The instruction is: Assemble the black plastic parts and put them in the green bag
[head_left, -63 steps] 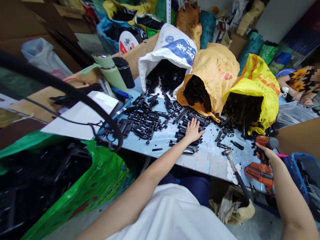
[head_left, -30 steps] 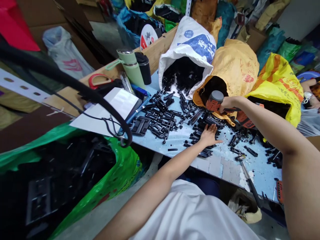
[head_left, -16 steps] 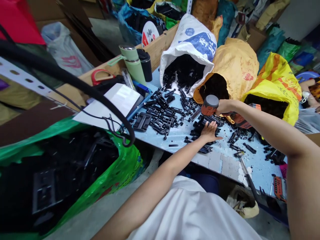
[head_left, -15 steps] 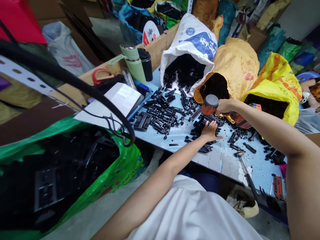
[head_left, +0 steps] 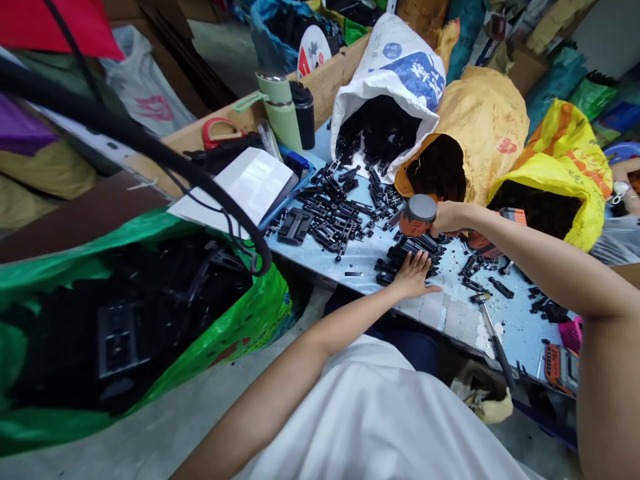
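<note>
My right hand [head_left: 447, 219] is wrapped around an orange and grey cordless drill [head_left: 418, 217], whose head points down at the bench; its bit is hidden. Below it, several long black parts [head_left: 403, 251] lie side by side near the bench's front edge. Flat on these parts rests my left hand [head_left: 414, 275], fingers spread and thumb stretched to the right. Loose black clips and arms [head_left: 333, 223] are heaped to the left of the hands. A hammer [head_left: 493, 327] lies to the right, its handle over the front edge.
Along the back of the blue bench [head_left: 325, 270] lie white [head_left: 387, 73], orange [head_left: 495, 127] and yellow [head_left: 563, 153] sacks with black parts. A green sack [head_left: 270, 300] stands at the left. A black cable [head_left: 150, 157] crosses the upper left. Another person's arm [head_left: 623, 180] shows at the right.
The view has shifted slightly, so the bench scene sits a little differently. My left hand stays on the black parts, and my right hand still grips the drill above them.
</note>
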`<state>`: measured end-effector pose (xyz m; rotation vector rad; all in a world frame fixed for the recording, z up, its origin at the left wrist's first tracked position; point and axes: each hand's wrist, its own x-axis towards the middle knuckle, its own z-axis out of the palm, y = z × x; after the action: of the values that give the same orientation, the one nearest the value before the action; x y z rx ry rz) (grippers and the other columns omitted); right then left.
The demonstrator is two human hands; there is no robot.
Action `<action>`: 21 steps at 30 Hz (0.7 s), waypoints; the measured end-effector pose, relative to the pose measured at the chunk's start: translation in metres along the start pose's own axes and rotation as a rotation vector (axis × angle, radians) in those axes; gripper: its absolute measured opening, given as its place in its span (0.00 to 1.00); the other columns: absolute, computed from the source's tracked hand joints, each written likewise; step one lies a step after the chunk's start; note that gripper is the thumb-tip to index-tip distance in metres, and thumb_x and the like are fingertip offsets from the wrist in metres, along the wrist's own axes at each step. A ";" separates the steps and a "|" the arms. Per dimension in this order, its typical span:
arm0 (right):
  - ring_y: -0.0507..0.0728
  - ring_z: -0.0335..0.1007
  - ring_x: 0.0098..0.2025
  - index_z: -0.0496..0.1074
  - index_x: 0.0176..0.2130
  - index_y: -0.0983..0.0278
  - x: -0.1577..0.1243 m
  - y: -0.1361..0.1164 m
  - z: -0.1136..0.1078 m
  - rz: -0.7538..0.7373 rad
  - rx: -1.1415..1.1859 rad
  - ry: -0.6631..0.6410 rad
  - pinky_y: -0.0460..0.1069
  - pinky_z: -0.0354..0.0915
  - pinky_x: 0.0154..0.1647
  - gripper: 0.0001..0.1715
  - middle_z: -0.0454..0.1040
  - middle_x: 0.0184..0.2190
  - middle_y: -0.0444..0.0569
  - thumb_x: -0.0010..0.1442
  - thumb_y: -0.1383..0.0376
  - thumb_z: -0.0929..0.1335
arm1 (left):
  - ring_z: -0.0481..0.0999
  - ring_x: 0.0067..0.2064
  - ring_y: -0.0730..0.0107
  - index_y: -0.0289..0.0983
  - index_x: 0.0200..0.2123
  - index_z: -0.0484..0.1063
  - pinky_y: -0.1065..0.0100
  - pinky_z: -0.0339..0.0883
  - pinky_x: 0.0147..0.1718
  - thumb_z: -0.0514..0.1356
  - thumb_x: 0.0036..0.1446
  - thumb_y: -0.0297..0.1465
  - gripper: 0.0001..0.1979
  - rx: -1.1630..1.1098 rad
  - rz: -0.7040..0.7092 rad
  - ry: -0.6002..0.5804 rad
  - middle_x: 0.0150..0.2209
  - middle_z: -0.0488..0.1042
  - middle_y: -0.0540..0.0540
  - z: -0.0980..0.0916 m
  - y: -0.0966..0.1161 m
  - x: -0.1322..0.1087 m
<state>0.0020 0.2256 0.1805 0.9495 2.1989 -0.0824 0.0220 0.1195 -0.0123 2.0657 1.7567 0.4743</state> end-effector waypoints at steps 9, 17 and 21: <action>0.57 0.69 0.29 0.74 0.29 0.67 -0.025 -0.017 0.012 -0.065 -0.034 -0.088 0.46 0.60 0.24 0.11 0.72 0.22 0.49 0.41 0.65 0.69 | 0.51 0.62 0.54 0.28 0.58 0.54 0.54 0.42 0.60 0.46 0.52 0.57 0.43 0.027 0.027 0.139 0.61 0.54 0.33 -0.003 0.001 -0.002; 0.61 0.71 0.34 0.74 0.34 0.67 -0.048 -0.038 0.016 -0.077 -0.201 -0.004 0.47 0.60 0.26 0.16 0.74 0.31 0.56 0.44 0.62 0.67 | 0.56 0.60 0.56 0.33 0.60 0.51 0.58 0.51 0.56 0.44 0.54 0.56 0.39 -0.021 0.010 0.094 0.60 0.57 0.37 -0.003 0.002 -0.004; 0.61 0.71 0.33 0.74 0.34 0.68 -0.052 -0.053 0.013 -0.150 -0.187 -0.060 0.47 0.60 0.25 0.16 0.74 0.31 0.56 0.43 0.64 0.67 | 0.54 0.61 0.55 0.31 0.61 0.48 0.59 0.51 0.56 0.43 0.54 0.56 0.41 -0.045 -0.010 0.016 0.60 0.56 0.36 -0.010 0.002 -0.005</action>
<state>-0.0011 0.1518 0.1934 0.6703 2.1763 0.0241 0.0184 0.1148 -0.0028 2.0263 1.7484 0.5239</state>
